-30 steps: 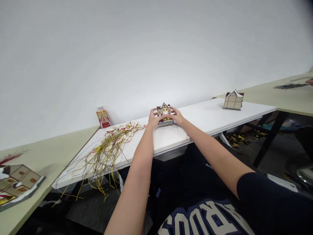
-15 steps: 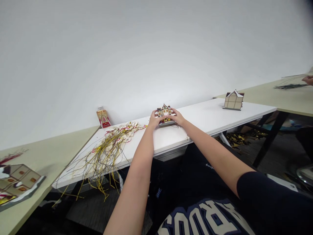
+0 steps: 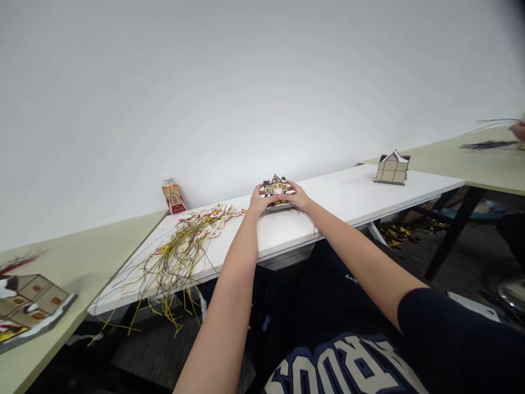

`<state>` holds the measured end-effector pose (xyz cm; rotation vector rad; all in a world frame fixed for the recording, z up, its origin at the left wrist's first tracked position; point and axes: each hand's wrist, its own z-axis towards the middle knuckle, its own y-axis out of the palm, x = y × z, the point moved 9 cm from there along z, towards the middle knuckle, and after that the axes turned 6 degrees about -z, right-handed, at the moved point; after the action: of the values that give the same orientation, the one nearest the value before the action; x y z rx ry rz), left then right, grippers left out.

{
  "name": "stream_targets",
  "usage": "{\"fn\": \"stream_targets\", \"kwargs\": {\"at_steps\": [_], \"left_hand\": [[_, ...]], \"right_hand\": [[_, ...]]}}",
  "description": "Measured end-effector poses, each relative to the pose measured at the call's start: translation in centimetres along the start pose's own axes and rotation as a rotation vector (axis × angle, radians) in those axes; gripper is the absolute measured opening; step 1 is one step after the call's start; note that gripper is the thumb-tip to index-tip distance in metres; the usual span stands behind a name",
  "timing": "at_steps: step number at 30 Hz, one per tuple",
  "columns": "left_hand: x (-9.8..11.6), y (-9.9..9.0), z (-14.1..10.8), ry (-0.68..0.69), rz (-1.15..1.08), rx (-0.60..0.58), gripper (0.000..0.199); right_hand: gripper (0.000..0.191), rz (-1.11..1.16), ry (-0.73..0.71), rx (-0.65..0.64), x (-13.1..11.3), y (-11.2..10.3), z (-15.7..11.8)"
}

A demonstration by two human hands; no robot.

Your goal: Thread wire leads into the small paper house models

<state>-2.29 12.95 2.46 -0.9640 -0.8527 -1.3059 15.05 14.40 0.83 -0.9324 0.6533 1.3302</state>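
Observation:
Straight ahead, a small model house [image 3: 276, 187] with yellow windows, dark roof edges and a grey base stands upright on the white table [image 3: 328, 202]. My left hand [image 3: 258, 202] grips its left side, fingers behind and thumb across the front. On the other side my right hand [image 3: 300, 198] holds it the same way, its thumb also on the front. The two thumbs lie close together over the lower facade. Parts of the sides and the back are hidden by my fingers and by the house itself.
Left on the table lies a tangle of yellow and dark wires [image 3: 180, 257], some hanging over the edge. Behind it stands a red and gold carton [image 3: 174, 197]. Other model houses stand right [image 3: 392, 168] and far left [image 3: 36, 301]. Another person's hand [image 3: 518, 130] holds wires at far right.
My hands keep their hold on the model house; my right thumb has shifted slightly on its front. The other person's hand at far right has moved a little.

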Motion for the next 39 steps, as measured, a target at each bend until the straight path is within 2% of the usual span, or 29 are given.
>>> {"fn": "stream_targets", "kwargs": {"at_steps": [13, 21, 27, 31, 35, 39], "left_hand": [[-0.5, 0.0, 0.4, -0.026, -0.016, -0.004, 0.092], [-0.4, 0.8, -0.2, -0.031, -0.015, -0.050, 0.103], [-0.4, 0.8, -0.2, -0.035, -0.038, -0.048, 0.100], [-0.4, 0.7, -0.3, -0.054, -0.046, -0.040, 0.099], [-0.6, 0.7, -0.2, -0.043, -0.032, -0.048, 0.103], [-0.9, 0.5, 0.3, -0.025, -0.015, -0.031, 0.108]], "right_hand": [[0.092, -0.005, -0.006, -0.024, -0.2, 0.2, 0.0], [0.078, 0.004, 0.030, 0.002, 0.3, -0.1, 0.1], [0.087, -0.001, 0.040, -0.022, 0.1, 0.2, 0.0], [0.085, 0.035, 0.077, -0.017, 0.5, 0.3, -0.1], [0.086, 0.018, 0.052, -0.023, 0.7, 0.4, 0.2], [0.096, -0.020, 0.026, -0.012, 0.9, 0.3, 0.4]]}}
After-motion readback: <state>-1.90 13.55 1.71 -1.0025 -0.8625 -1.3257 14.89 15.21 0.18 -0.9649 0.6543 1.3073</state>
